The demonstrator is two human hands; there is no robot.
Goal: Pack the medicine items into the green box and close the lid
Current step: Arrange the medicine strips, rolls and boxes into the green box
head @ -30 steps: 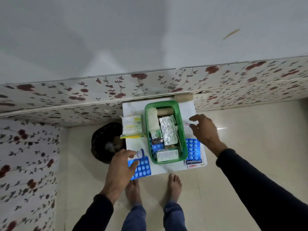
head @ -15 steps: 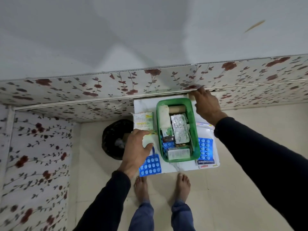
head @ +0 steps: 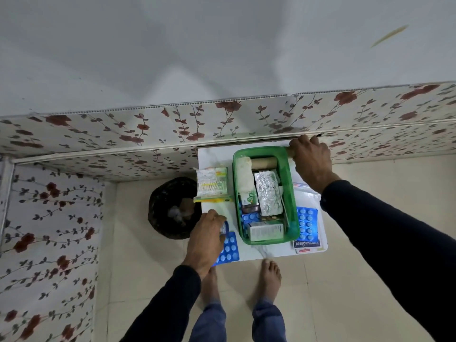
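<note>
The left hand (head: 206, 239) is closed around a small bottle (head: 224, 228) with a blue part, held just above a blue pill sheet (head: 229, 249) at the near left corner of the white worktop (head: 269, 250). The right hand (head: 311, 159) is curled around a brown roll (head: 289, 151) at the far right corner of the green box (head: 292, 218), close to the flowered wall.

The green box is set in the middle of the worktop, with no lid on it. Inside it a white roll (head: 244, 177), another brown roll (head: 264, 162), a silver pill strip (head: 268, 197), a small green and white pack (head: 249, 198) and a white carton (head: 266, 230) can be seen. More blue pills are seen under them.

Left of the box, a white and yellow pack (head: 212, 183) is laid on the worktop. Right of the box, a second blue pill sheet (head: 308, 223) and a plaster box (head: 307, 245) are placed. A black bin (head: 170, 208) is stood on the floor beside the worktop.
</note>
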